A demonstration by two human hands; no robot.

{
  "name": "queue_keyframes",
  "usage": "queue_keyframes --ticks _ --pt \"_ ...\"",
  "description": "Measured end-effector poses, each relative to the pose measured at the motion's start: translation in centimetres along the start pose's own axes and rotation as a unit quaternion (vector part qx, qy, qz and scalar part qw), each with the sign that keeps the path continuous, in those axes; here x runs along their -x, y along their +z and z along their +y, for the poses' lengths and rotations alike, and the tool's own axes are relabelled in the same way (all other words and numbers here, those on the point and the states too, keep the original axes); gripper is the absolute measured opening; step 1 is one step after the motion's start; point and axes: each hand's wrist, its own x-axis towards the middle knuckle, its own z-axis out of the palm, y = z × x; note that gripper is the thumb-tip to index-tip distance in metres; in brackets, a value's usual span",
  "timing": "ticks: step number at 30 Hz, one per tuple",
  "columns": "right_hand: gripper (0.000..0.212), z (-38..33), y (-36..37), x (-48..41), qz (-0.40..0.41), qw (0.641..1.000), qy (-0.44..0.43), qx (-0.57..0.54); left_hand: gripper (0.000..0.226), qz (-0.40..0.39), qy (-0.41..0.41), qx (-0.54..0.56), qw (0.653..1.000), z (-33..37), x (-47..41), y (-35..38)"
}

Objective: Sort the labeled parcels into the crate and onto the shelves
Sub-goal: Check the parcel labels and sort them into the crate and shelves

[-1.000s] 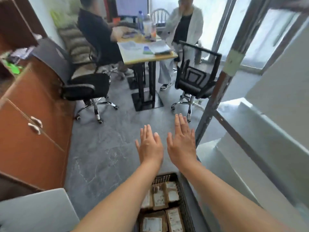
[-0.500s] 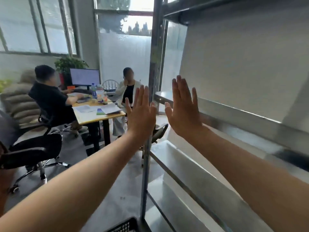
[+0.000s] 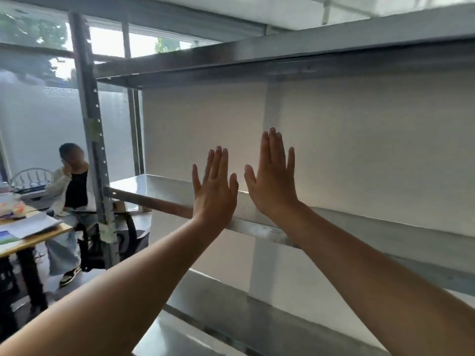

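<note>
The left hand (image 3: 214,191) and the right hand (image 3: 273,181) are up flat side by side, fingers straight, holding nothing; the shelf (image 3: 372,235) runs just beyond and below them; no parcel or crate shows; sorting seems not yet begun; next, likely reach down for a parcel.

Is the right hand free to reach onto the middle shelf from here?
Probably yes. The right hand is open and empty, raised over the front lip of the middle shelf. Nothing shows between them, and the upper shelf sits well above its fingertips.
</note>
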Motion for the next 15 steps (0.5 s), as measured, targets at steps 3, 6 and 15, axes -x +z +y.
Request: queue_keyframes --ticks 3,6,15 --pt "0.072 5.4 -2.8 1.0 0.015 0.998 0.044 0.047 0.063 -0.010 0.057 0.054 0.997 4.3 -0.8 1.0" --pt "0.072 9.6 -5.4 2.7 0.021 0.988 0.121 0.091 0.057 -0.014 0.098 0.105 0.990 8.1 -1.1 2.0" --pt "0.071 13.4 -11.8 13.5 0.000 0.925 0.296 0.238 0.057 -0.084 0.235 0.252 0.935 17.7 4.8 2.9"
